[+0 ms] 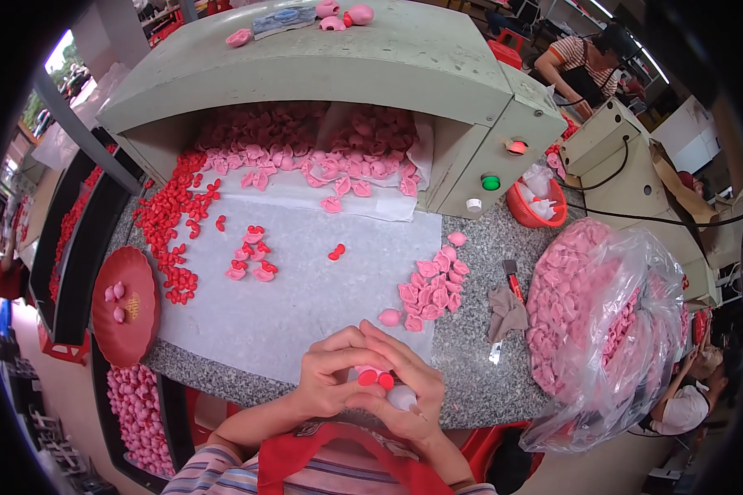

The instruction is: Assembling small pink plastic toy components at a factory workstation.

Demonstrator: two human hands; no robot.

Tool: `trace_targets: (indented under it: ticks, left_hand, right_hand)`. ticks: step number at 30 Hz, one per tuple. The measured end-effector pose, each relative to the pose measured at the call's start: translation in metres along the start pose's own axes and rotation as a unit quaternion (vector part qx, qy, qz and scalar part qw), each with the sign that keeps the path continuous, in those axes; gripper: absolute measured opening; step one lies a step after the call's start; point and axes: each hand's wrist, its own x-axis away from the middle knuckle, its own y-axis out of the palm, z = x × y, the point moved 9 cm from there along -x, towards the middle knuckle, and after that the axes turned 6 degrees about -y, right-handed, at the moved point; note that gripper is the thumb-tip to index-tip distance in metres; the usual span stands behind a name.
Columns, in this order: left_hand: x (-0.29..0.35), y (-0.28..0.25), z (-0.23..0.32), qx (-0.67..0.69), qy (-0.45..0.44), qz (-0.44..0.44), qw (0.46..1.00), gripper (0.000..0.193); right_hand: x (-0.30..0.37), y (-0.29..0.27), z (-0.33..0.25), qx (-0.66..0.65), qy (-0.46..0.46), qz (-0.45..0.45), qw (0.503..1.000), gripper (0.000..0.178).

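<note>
I see the person's left hand (334, 373) and right hand (411, 381) meeting over the near edge of a speckled grey stone tabletop (470, 394). Between them sits a small pink piece with 2 round red ends (375, 377), its red ends facing the person. The grip of both hands is closed, the fingers curled over and pinching that piece from either side. A small white rounded object with a thin tip (402, 398) rests against the right palm.

A white paper sheet (305, 318) covers the middle of the tabletop. Towards its right edge lies a loose pile of pink curled soft pieces (429, 289); left of its middle, a small cluster of pink and red pieces (254, 254). A heap of glossy red lobed pieces (169, 223) spreads along the left side, above a red scalloped dish (128, 342) holding 3 pink pieces.

At the far edge, a pale green metal hood (305, 78) arches over more pink pieces (380, 148). Near the right edge, a brush with a red handle (514, 285) touches a crumpled grey-brown cloth (507, 313), and beside them bulges a clear plastic bag (627, 404) of pink pieces.
</note>
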Motion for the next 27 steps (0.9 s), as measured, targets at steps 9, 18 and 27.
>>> trace_targets:
  ticks: [9, 18, 27]
  left_hand:
    - [-0.013, 0.006, -0.025, 0.159, -0.142, -0.015, 0.977, 0.038]
    - [-0.01, 0.008, -0.02, 0.198, -0.146, -0.023, 0.969, 0.043]
    - [-0.011, 0.008, 0.002, 0.03, -0.013, -0.028, 0.999, 0.032]
  right_hand:
    - [-0.001, -0.009, 0.027, -0.071, 0.062, 0.038, 0.995, 0.075]
    - [0.003, 0.0, 0.028, -0.188, 0.1, 0.028, 0.977, 0.084]
    - [0.0, -0.002, 0.013, -0.083, 0.023, 0.027, 0.996, 0.071]
